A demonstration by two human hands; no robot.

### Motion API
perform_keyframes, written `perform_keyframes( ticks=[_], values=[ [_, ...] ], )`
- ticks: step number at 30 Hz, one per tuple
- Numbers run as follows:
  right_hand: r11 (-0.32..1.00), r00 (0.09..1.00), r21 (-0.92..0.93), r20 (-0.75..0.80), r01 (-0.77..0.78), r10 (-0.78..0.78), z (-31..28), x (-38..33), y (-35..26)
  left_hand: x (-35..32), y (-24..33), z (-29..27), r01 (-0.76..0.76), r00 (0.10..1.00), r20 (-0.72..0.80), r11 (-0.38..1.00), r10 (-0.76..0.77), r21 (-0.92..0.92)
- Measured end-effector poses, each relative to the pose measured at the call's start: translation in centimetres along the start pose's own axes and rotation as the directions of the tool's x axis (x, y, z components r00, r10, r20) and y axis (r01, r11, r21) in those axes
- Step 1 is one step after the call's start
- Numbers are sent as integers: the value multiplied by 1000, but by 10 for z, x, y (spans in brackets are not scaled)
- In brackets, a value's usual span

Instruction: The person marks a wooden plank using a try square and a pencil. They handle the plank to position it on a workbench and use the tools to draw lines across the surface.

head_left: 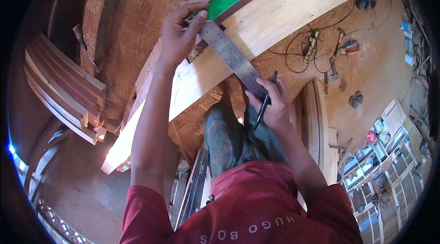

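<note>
A try square with a green stock and a steel ruled blade [230, 54] slants above a long pale wooden board [284, 10]. My left hand [179, 35] is closed on the green stock, thumb on top. At the other end of the blade, my right hand [276, 108] pinches the steel between thumb and fingers. That same hand also has a slim black pen [263, 108] tucked in its fingers. Whether the square touches the board, I cannot tell.
Curved wooden pieces [64, 85] are stacked at the left, near a chisel-like tool [85, 49]. More curved boards [316, 129] stand right of my legs. A cable [293, 56], a hammer [339, 41] and other tools lie on the dusty ground. A wooden frame [385, 175] is at the lower right.
</note>
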State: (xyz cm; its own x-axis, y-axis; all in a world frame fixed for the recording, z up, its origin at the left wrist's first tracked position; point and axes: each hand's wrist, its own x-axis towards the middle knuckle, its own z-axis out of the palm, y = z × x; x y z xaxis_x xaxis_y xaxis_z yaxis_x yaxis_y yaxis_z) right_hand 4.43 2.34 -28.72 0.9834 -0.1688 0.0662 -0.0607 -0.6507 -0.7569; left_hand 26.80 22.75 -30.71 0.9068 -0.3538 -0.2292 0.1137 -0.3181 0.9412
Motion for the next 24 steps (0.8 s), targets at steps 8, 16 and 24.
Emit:
perform_keyframes(
  ticks=[8, 16, 24],
  values=[
    [999, 999, -18, 33, -38, 38, 4, -9, 13, 15, -4, 23, -131, 991, 18, 972, 130, 194],
    [997, 992, 19, 105, -73, 71, -8, -9, 12, 30, 16, 21, 32, 991, 108, 928, -77, 372],
    [993, 986, 58, 140, -99, 90, -14, -9, 12, 38, 2, 26, -102, 979, 196, 956, 48, 275]
  ],
)
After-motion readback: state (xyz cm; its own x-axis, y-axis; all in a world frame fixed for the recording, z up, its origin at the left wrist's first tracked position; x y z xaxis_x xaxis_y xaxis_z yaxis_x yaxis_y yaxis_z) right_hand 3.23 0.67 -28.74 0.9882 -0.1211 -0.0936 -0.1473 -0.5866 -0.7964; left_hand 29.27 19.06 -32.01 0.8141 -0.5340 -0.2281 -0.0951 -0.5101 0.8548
